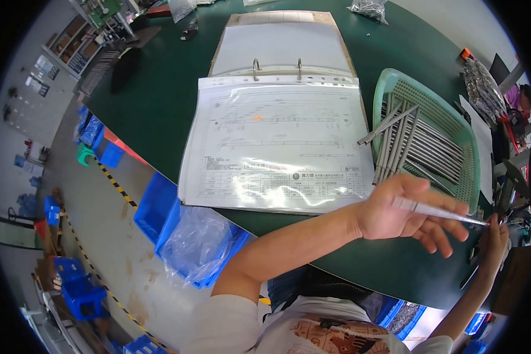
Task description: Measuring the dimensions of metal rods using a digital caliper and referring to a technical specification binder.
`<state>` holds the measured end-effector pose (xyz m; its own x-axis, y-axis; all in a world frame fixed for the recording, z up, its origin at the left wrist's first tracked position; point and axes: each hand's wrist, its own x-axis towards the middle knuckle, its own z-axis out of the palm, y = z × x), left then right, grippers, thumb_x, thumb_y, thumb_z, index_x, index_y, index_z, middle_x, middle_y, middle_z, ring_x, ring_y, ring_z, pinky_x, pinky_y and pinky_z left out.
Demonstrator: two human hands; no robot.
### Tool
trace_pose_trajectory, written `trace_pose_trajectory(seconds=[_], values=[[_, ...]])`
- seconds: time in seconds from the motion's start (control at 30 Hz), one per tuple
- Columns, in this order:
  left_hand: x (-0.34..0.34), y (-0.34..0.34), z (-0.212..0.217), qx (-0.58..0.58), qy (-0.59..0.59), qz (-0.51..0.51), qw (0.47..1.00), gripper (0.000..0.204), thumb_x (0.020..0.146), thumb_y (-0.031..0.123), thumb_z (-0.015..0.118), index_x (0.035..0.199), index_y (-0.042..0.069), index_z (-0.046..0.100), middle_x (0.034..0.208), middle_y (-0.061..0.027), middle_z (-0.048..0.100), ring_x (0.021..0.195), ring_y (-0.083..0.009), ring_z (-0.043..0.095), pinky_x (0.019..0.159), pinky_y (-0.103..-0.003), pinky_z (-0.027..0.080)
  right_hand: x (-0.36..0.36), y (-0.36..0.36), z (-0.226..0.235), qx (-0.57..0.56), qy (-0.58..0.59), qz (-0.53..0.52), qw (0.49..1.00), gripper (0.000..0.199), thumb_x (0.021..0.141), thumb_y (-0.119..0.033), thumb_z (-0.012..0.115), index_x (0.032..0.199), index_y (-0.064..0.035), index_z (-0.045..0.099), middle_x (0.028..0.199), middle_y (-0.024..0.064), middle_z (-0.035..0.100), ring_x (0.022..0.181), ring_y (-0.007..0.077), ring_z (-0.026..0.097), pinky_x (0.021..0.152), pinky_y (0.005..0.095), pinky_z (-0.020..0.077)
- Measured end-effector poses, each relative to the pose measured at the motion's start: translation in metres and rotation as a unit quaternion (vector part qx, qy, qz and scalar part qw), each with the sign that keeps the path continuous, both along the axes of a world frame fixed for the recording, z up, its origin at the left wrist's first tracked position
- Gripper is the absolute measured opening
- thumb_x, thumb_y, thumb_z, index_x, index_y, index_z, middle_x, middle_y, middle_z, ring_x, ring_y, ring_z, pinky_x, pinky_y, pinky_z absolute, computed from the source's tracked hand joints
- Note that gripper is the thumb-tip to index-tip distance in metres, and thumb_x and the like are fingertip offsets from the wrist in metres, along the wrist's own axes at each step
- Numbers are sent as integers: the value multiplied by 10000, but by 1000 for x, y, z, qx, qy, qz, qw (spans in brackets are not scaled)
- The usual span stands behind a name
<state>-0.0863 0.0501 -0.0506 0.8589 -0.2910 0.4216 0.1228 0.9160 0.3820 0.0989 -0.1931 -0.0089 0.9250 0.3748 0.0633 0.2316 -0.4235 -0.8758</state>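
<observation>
My left hand point(404, 218) is near the front right of the green table, palm turned up and fingers loosely spread. A slim, shiny metal rod point(430, 210) lies across its palm and fingers, pointing right. At the rod's far right end, my right hand point(497, 237) has its fingertips pinched together around the tip. A dark metal tool point(506, 192) stands just above my right hand; its kind is hard to make out. Behind my left hand is a pale green plastic basket point(475, 171) with several grey metal rods point(428, 144), some resting askew over its left rim.
An open ring binder point(277, 153) with a technical drawing in a clear sleeve covers the middle of the table point(159, 106). Blue bins point(153, 215), one holding clear plastic film point(197, 245), stand below the left edge. Bagged metal parts point(369, 9) lie at the back.
</observation>
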Motion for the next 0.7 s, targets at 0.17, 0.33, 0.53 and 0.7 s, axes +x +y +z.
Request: trace_pose_trajectory(seconds=[0.17, 0.33, 0.53, 0.7], values=[[5, -6, -15, 93, -39, 142, 985, 460, 835, 267, 368, 1210, 5, 333, 999, -164, 539, 930, -216, 516, 783, -281, 404, -26, 12, -20, 45, 45, -26, 998, 298, 814, -341, 523, 623, -123, 450, 448, -86, 317, 358, 7, 234, 349, 184, 131], [14, -17, -27, 203, 39, 217, 954, 491, 878, 349, 374, 1234, 19, 300, 909, -130, 558, 790, -143, 528, 725, -241, 417, -31, 5, -22, 0, 55, -20, 998, 308, 810, -327, 537, 612, -105, 456, 449, -81, 324, 362, 11, 235, 354, 185, 132], [9, -15, -26, 244, 99, 216, 940, 612, 878, 472, 201, 1080, -40, 471, 900, -153, 565, 741, -147, 540, 705, -236, 424, -39, 5, -23, -33, 8, 56, 998, 271, 815, -289, 533, 625, -129, 426, 472, -104, 296, 378, -2, 232, 364, 179, 127], [4, -17, -28, 257, 89, 239, 932, 563, 890, 426, 225, 1077, -47, 467, 916, -162, 569, 744, -150, 546, 708, -250, 427, -27, -10, -15, -21, -74, 95, 993, 403, 716, -353, 592, 906, -3, 526, 750, -4, 499, 657, 48, 422, 565, 172, 286]])
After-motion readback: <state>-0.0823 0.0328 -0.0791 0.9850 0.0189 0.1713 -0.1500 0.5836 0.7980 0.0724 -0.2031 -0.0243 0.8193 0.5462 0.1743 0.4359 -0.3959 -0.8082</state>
